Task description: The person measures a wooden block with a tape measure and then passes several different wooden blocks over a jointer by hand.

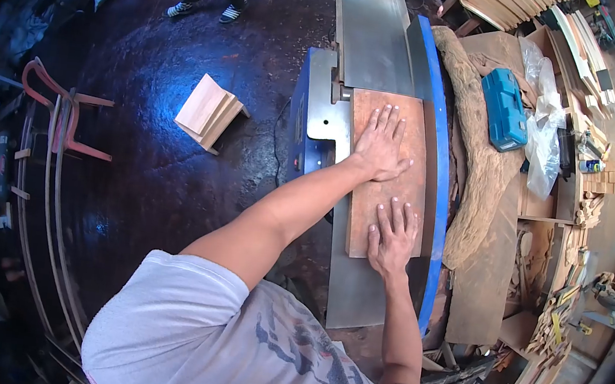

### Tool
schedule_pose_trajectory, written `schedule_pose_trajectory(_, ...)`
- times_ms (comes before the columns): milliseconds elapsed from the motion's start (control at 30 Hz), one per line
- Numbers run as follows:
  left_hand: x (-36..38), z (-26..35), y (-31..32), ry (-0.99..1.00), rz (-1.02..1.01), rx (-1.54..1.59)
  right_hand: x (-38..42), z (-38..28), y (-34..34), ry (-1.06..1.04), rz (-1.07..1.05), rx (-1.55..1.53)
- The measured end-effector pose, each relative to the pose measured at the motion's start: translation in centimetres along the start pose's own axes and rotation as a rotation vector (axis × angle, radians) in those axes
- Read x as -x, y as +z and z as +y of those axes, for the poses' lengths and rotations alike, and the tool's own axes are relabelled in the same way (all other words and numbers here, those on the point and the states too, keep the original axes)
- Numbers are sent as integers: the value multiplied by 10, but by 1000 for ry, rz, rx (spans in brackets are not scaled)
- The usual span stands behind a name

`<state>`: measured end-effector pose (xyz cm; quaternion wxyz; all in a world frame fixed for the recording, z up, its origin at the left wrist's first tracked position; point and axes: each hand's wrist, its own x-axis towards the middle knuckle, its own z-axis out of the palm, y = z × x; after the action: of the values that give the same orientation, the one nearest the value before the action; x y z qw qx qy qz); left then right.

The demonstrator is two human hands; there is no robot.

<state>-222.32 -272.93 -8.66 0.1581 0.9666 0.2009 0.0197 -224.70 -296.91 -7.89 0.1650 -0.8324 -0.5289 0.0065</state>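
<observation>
Shirt print is unreadable; left hand and right hand touch a board.

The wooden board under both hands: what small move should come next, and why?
Perhaps ease the board forward: the left hand and right hand rest on it, and the metal bed beyond its far end looks bare.

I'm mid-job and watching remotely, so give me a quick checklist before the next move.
1. Left hand flat on the wooden board: ok.
2. Right hand on the board, toward its end nearer the person: ok.
3. Board resting on the metal table: ok.
4. Board tight against the blue-topped fence: cannot tell.
5. Machine switched on or off: cannot tell.
6. Other person's shoes away from the machine: ok.
</observation>
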Motion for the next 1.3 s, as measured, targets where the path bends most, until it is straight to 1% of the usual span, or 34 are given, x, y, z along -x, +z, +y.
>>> schedule_pose_trajectory(300,-6,-3,-7,0,-32,-15,-10,-1,-2,-11,19,13)
schedule_pose_trajectory(1300,-33,-22,-10,-9,-33,-63,-43,6,9,-15,58,-9)
